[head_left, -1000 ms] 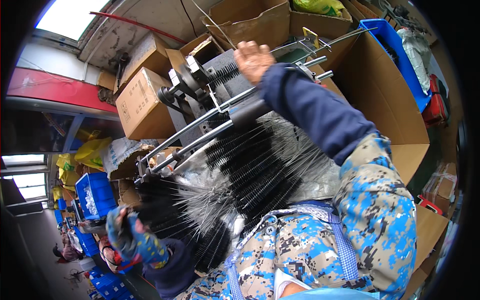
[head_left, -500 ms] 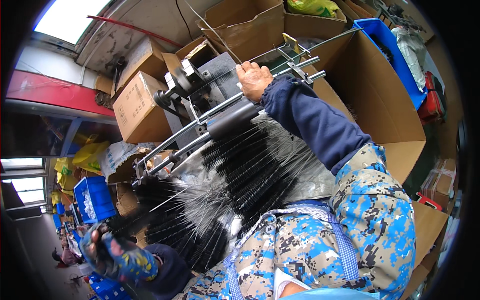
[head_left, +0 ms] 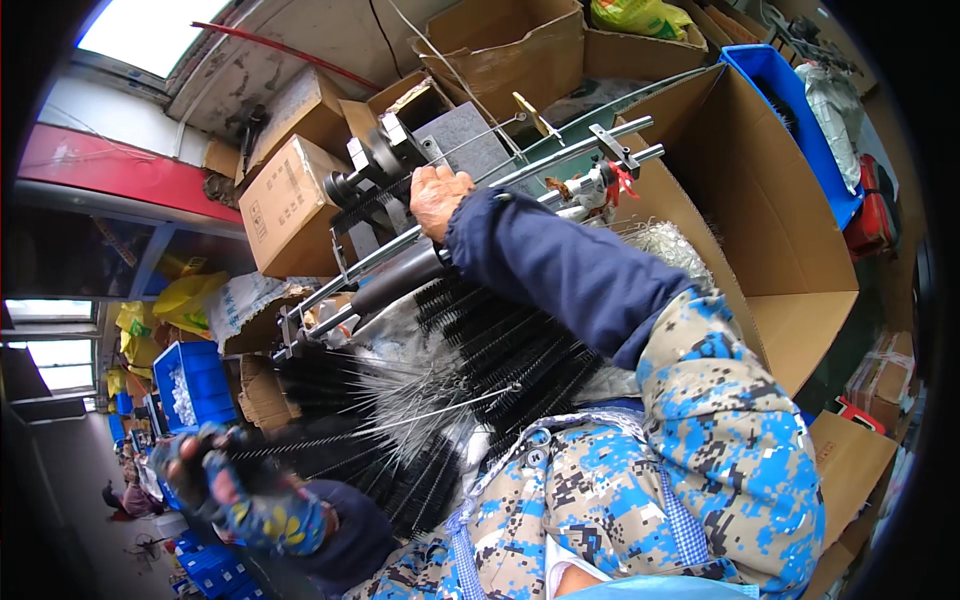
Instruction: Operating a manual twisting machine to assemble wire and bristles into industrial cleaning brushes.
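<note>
My right hand (head_left: 440, 203) is closed beside the chuck of a small bench machine (head_left: 385, 155), at the end of a black-bristled wire brush (head_left: 372, 205); its fingertips are partly hidden. At lower left, my left hand (head_left: 240, 490), in a blue flowered glove, is curled and blurred by motion. Out of it, toward my lap, runs a thin wire brush (head_left: 330, 438) with a bare wire stem and a small loop at its tip. Bundles of black wire brushes (head_left: 500, 345) lie across my lap, their bare stems (head_left: 405, 385) fanned together.
Metal rails (head_left: 560, 160) and a dark roller (head_left: 400, 283) cross in front of me. A big open cardboard box (head_left: 770, 200) stands at right, a blue bin (head_left: 775, 110) behind it. Another blue bin (head_left: 195, 385) with white pieces sits left. A closed carton (head_left: 290, 205) stands beside the machine.
My right hand has moved left along the rails to the chuck, uncovering a red-tied part behind it. A thin brush now shows clearly from my left hand across the lap bundles.
</note>
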A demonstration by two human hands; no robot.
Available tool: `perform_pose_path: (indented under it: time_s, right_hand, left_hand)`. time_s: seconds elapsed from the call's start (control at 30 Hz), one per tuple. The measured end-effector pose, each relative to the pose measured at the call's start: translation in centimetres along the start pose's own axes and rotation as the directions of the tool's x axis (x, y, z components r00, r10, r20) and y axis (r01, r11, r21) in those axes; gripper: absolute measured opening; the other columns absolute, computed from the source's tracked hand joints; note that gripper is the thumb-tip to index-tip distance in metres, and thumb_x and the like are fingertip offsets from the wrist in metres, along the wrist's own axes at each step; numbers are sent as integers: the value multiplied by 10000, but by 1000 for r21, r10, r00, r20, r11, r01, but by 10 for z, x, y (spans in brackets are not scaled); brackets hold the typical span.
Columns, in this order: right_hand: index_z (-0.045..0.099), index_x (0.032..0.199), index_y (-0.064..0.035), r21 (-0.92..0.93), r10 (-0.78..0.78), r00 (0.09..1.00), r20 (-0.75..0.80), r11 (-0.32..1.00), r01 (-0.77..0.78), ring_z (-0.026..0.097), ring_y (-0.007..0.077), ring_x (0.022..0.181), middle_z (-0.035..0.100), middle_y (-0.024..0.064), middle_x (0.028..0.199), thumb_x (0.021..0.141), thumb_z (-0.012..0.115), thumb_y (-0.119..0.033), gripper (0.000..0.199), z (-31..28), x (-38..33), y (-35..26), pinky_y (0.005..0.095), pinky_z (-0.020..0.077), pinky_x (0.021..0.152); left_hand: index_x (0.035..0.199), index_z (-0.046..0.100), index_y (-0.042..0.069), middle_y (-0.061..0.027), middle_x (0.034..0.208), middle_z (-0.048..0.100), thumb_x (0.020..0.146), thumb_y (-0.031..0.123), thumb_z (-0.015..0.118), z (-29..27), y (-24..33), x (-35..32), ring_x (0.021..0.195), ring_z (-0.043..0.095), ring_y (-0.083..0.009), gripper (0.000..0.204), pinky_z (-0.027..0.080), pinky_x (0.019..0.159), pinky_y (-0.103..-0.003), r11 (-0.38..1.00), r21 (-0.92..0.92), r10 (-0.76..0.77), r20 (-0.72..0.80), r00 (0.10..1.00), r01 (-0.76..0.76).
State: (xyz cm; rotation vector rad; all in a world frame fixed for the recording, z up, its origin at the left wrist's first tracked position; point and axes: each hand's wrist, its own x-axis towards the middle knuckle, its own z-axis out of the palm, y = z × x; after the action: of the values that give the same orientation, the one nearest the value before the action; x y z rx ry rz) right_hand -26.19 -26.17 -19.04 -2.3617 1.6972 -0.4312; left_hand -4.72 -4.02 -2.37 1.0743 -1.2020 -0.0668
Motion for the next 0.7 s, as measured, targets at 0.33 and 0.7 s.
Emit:
perform_pose_path:
  time_s: [0.33, 0.7]
  right_hand:
    - [529, 1021, -43, -232, 78, 995, 63, 971, -61, 487, 311, 1040, 500, 142, 1068, 794, 564, -182, 269, -57, -14, 115, 428, 444, 848]
    - [618, 773, -91, -314, -70, 997, -25, 947, 59, 607, 276, 811, 609, 137, 787, 737, 513, -55, 117, -102, -11, 169, 364, 487, 685]
  left_hand:
    - [1153, 490, 1, -149, 1037, 528, 780, -75, 519, -20, -30, -6, 867, 540, -208, 381, 488, 760, -306, 885, -369, -241, 163, 957, 285]
    - [1237, 452, 54, -125, 1050, 527, 808, -14, 560, -16, -33, 16, 888, 558, -224, 448, 508, 797, -332, 743, -543, -226, 347, 910, 391]
